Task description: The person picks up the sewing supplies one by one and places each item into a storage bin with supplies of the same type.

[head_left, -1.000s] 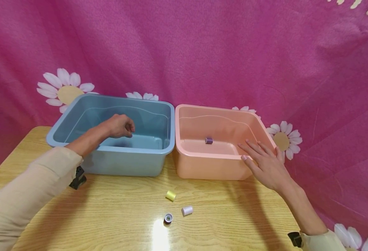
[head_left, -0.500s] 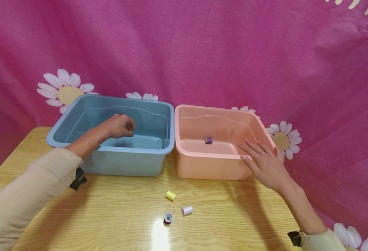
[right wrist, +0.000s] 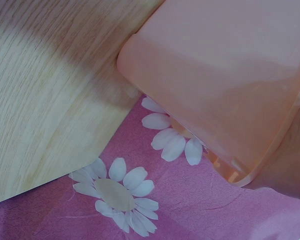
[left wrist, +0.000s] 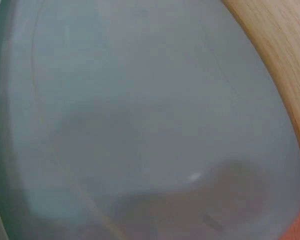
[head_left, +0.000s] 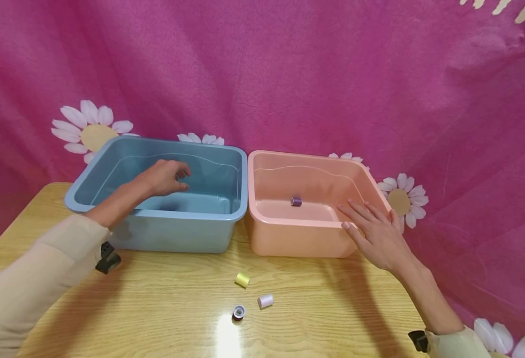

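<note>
My left hand (head_left: 166, 176) hangs over the blue plastic tub (head_left: 182, 237), thumb and fingers apart, with nothing visible between them. On the near right corner of the peach tub (head_left: 303, 241) rests my right hand (head_left: 381, 241), its fingers stretched over the rim. Inside that tub lies a purple thread spool (head_left: 296, 201). The table in front of the tubs bears a yellow thread spool (head_left: 242, 280) and a pale lilac one (head_left: 265, 301), both on their sides. A dark spool (head_left: 238, 313) stands on end beside them.
Both tubs stand side by side at the back of the wooden table (head_left: 168, 308). Behind them hangs a magenta cloth (head_left: 289, 74) with white daisies. The left wrist view is mostly filled by the blue tub's wall (left wrist: 165, 75).
My left hand's curled fingers have spread apart over the blue tub, and the hand has shifted slightly left. My right hand stays on the peach tub's rim.
</note>
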Demonstrator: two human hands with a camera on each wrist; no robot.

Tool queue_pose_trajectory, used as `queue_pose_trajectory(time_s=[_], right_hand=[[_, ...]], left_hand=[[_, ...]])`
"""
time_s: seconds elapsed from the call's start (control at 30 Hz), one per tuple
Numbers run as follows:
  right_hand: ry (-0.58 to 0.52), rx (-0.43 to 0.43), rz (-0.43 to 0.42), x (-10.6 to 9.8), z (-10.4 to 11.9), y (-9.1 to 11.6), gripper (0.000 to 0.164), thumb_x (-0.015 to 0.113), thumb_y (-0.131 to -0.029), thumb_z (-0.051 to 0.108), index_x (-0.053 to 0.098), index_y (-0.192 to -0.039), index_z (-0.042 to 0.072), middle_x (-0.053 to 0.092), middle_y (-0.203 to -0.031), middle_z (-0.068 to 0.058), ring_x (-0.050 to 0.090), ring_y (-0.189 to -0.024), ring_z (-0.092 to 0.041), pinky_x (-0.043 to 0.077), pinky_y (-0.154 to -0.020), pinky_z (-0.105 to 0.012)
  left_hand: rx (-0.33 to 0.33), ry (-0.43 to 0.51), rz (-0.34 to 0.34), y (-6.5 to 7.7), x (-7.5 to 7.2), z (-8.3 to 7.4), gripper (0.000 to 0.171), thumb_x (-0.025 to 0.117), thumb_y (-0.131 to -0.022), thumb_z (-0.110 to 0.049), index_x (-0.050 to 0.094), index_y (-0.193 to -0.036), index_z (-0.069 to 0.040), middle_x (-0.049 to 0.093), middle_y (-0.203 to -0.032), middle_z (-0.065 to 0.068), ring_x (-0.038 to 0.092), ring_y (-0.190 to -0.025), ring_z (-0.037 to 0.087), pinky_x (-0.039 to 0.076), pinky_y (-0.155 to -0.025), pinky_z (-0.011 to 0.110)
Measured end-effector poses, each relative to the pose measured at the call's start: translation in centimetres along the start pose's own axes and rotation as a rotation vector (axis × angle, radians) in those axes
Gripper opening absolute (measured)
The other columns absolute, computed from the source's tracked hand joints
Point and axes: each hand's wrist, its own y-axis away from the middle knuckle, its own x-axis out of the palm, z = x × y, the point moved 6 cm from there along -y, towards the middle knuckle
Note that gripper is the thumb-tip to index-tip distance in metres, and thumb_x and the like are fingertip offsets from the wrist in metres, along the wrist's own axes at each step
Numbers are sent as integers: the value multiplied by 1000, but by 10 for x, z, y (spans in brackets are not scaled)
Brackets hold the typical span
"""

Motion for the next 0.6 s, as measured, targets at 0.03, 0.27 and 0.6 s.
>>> queue_pose_trajectory(time_s=[0.03, 0.27, 0.6], right_hand=[[1, 1, -2, 0, 0, 0, 46, 47, -105, 39, 53, -147, 20, 45, -152, -12, 35, -137, -47, 10, -100, -77], [-7, -4, -7, 0, 1, 0, 45, 48, -105, 38, 53, -146, 20, 45, -152, -10, 35, -137, -47, 9, -100, -77], [-3, -5, -7, 0, 1, 1, 45, 49, -104, 38, 54, -146, 21, 45, -152, -10, 35, -137, -47, 8, -99, -78]], left_hand=[[-5, 0, -4, 1, -1, 0, 38, 69, -92, -9, 60, -125, 7, 62, -121, 28, 58, -113, 42, 49, -92, 53], [4, -61, -32, 7, -5, -2, 48, 68, -94, -16, 55, -135, 5, 55, -133, 28, 51, -122, 44, 44, -98, 57], [29, -218, -83, 18, -8, -8, 63, 63, -98, -33, 43, -149, -3, 37, -150, 29, 32, -136, 52, 24, -108, 67]])
